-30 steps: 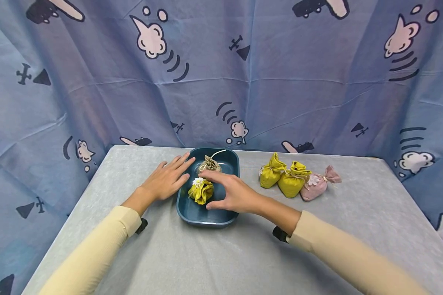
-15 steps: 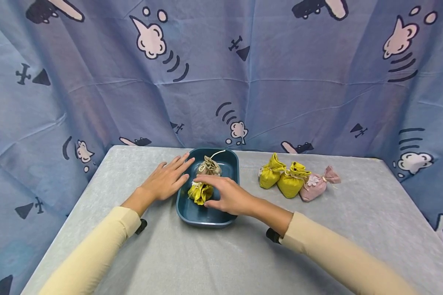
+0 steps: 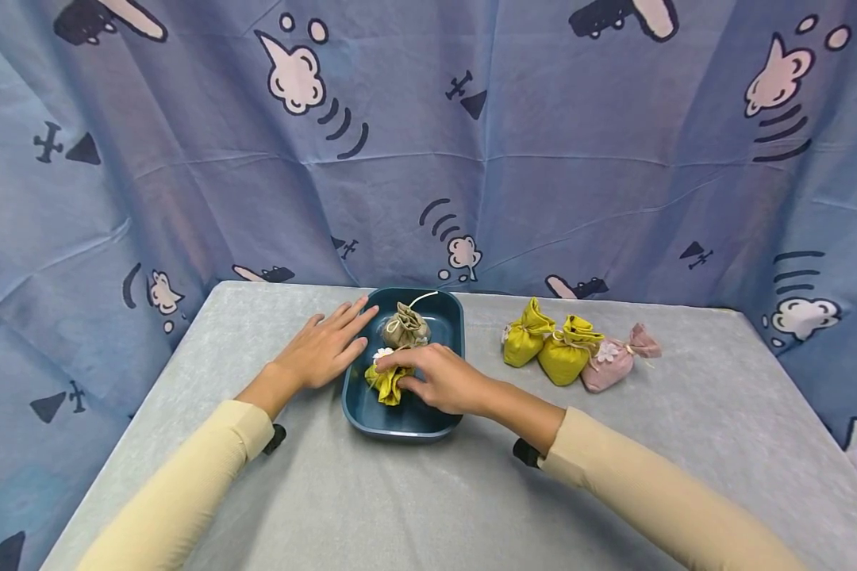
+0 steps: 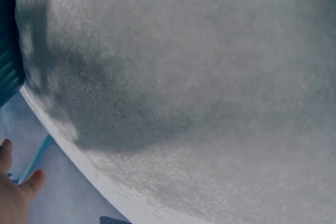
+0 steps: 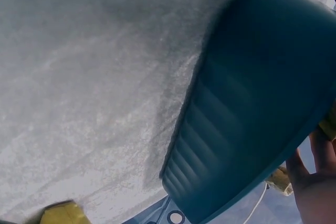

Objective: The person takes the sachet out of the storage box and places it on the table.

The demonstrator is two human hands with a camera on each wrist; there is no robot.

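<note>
The small mustard-yellow cloth pouch [image 3: 382,387] inside the dark-teal rounded plastic tray [image 3: 400,434] may slip free, or knock the small khaki cloth pouch [image 3: 405,327] behind it, since the grip of the right hand [image 3: 446,382] pinches just its ruffled top; the left hand [image 3: 321,347] lies straight-fingered at the rim. Half a second ago, the right fingers arched over it without squeezing

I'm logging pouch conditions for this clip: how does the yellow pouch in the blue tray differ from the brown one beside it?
The yellow pouch is pinched by the right hand; the brown pouch isn't held. The yellow pouch is nearer the head camera, the brown pouch farther off. Both are cloth, with gathered tops, inside the blue tray.
</note>
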